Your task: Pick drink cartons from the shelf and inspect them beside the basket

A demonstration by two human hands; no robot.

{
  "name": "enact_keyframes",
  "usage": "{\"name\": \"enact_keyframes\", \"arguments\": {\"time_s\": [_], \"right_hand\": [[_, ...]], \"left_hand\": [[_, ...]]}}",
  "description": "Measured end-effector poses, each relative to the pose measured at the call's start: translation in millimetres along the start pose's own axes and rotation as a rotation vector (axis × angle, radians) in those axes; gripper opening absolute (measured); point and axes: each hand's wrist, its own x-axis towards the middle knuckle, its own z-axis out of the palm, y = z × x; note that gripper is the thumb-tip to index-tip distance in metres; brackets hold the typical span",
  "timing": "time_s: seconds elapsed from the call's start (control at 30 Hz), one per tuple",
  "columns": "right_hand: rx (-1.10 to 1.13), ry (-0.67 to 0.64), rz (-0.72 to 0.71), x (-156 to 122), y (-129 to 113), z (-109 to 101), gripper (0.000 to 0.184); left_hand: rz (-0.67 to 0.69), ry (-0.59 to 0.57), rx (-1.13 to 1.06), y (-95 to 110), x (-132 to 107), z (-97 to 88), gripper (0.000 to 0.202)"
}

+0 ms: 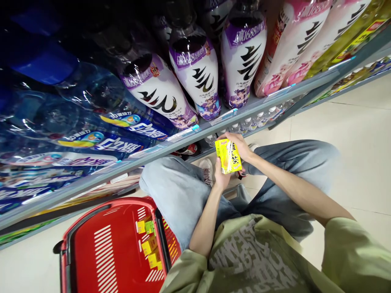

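Note:
A small yellow drink carton with dark printed characters is held between both hands in front of the shelf edge. My left hand is closed round its lower left side. My right hand wraps over its upper right corner, and part of those fingers is hidden behind the carton. Left of my knees a red shopping basket stands on the floor. Several yellow cartons and a green one lie in it, along its right side.
A grey shelf edge crosses the view at a slant. Above it stand purple-labelled bottles, pink-labelled bottles and blue drink bottles. Small clear bottles line the lower shelf. Pale floor tiles lie to the right.

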Motion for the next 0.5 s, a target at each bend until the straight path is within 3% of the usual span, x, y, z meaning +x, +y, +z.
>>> {"name": "enact_keyframes", "arguments": {"time_s": [0.17, 0.33, 0.5], "right_hand": [[-0.049, 0.073, -0.007, -1.2, 8.8, 5.0, 0.047], [-0.107, 0.050, 0.018, -8.0, 19.0, 8.9, 0.060], [0.011, 0.039, 0.091, -14.2, 17.6, 15.6, 0.076]], "left_hand": [[0.156, 0.088, 0.103, -9.2, 6.0, -2.4, 0.062], [0.288, 0.228, 0.128, -11.0, 8.1, -6.8, 0.044], [0.473, 0.299, 0.366, 2.0, 3.2, 0.1, 0.042]]}}
